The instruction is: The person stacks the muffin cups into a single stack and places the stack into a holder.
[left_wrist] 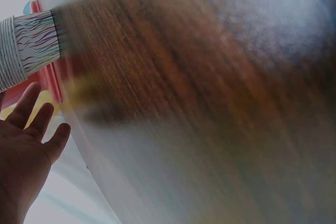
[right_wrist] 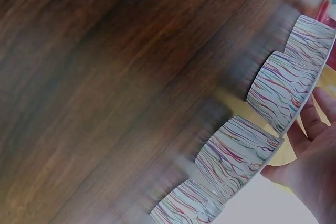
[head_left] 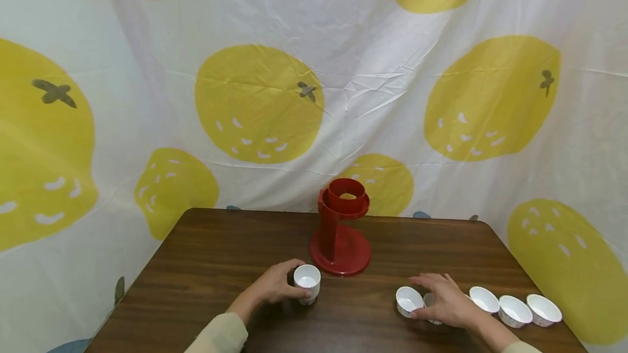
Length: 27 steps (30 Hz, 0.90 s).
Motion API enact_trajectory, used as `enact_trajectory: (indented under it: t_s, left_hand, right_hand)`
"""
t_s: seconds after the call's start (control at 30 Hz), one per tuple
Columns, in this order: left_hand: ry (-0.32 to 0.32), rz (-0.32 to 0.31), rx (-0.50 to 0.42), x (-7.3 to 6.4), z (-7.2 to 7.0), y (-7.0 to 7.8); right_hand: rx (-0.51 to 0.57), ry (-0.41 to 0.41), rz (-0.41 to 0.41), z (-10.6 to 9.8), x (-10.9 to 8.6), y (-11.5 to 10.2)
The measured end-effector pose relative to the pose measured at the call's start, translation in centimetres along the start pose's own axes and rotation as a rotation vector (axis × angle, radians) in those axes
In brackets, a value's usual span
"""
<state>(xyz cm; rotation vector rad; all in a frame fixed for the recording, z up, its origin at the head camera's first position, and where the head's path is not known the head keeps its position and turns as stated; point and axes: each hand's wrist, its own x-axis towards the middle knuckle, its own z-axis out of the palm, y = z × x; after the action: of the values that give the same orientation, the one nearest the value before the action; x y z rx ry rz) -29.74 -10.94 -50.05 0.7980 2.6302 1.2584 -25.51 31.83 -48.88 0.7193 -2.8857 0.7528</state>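
My left hand (head_left: 276, 285) grips a stack of small white paper cups (head_left: 307, 279) between thumb and forefinger, just in front of a red stand (head_left: 345, 252). Nested rims and coloured wavy lines show on the stack (left_wrist: 31, 43) in the left wrist view, where the other fingers spread away from it. To the right, my right hand (head_left: 445, 301) reaches over a row of matching cups, its fingers extended. The leftmost cup (head_left: 409, 305) stands beside the thumb; a second cup (head_left: 432, 309) lies partly hidden beneath the hand. Patterned cup sides (right_wrist: 281, 93) line up before the fingers in the right wrist view.
Three more cups (head_left: 514, 312) continue the row towards the right edge of the dark wooden table (head_left: 235, 244). The red stand has a round base and a ring-shaped top. A lemon-print cloth (head_left: 363, 97) hangs behind the table.
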Motion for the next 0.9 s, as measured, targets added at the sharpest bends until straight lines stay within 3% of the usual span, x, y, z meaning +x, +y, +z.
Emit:
enact_trajectory:
  t_s: [0.9]
  left_hand:
    - [-0.009, -0.016, -0.027, 0.01, -0.07, -0.1]
  right_hand:
    - [0.042, -0.05, 0.051, 0.36, 0.36, -0.31]
